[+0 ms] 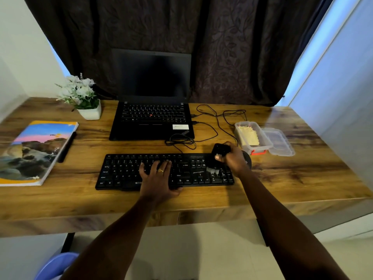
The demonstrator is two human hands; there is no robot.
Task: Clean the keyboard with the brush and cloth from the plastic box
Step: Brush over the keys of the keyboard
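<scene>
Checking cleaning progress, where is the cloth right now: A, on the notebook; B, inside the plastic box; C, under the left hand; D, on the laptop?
B: the yellowish cloth lies inside the open plastic box, right of the keyboard, while the right hand grips the brush.

Single head-worn wide-angle view, facing forward and down, close over desk point(201, 201)
</scene>
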